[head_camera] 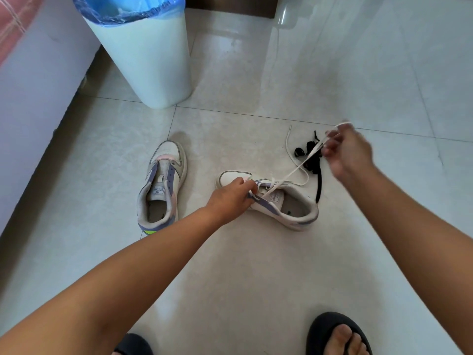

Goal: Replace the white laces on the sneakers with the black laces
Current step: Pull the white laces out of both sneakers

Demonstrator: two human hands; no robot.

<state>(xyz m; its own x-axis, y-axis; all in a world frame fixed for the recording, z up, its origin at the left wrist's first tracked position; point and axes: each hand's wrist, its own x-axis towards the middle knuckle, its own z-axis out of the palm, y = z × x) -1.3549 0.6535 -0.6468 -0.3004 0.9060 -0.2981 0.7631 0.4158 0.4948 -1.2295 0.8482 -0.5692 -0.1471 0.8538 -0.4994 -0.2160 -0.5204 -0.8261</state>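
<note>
Pale glossy floor tiles (256, 265) fill the scene, with a white bin (143, 60) and its blue liner cut off at the top edge. Your left hand (231, 196) presses down on the right-hand sneaker (286, 203), fingers curled over its eyelets and hiding the front of the tongue. Your right hand (349, 152), blurred, is lifted beyond that shoe, fingertips pinched on the white lace (289, 175), which runs taut from your grip down to the lower eyelets; a loose end trails on the tile beneath your fingers. Black laces (311, 160) lie in a heap just under your right hand, partly hidden by it. Well left of your left hand sits the other sneaker (162, 185), unlaced. Black sandals (335, 334) are cropped at the bottom.
</note>
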